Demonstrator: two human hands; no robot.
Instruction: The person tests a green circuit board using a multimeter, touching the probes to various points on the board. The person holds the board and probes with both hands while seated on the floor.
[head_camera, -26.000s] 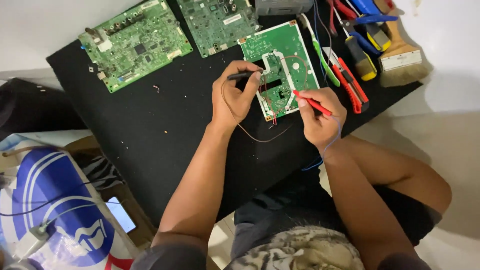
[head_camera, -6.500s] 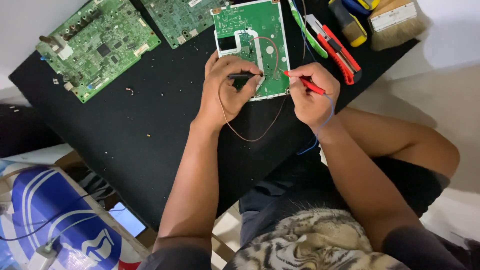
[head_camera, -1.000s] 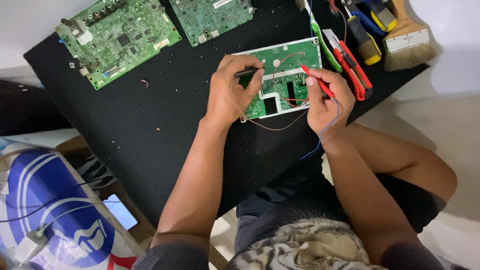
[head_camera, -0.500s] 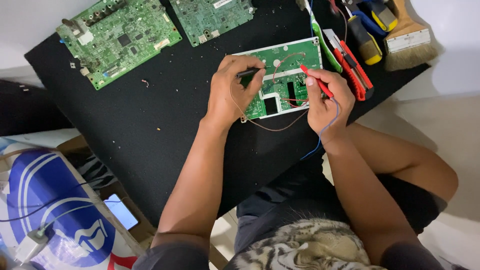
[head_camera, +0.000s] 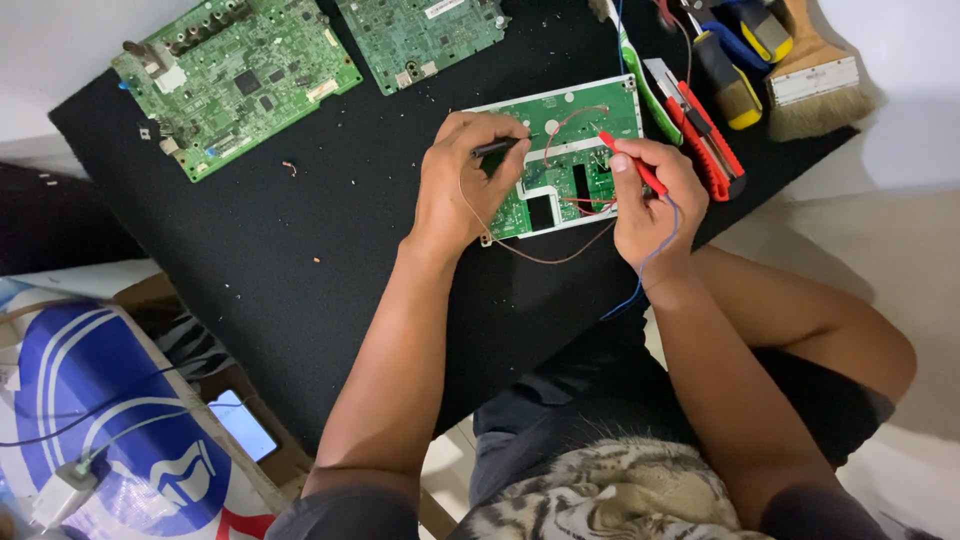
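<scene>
Left hand pinches a black probe, tip resting on the near green circuit board. Right hand grips a red probe between thumb and fingers, tip on the same board. Board lies on the black mat, right of centre, between both hands. Thin wires loop over and below it. Two larger circuit boards sit far left. Red cutter, screwdrivers and a brush lie far right.
</scene>
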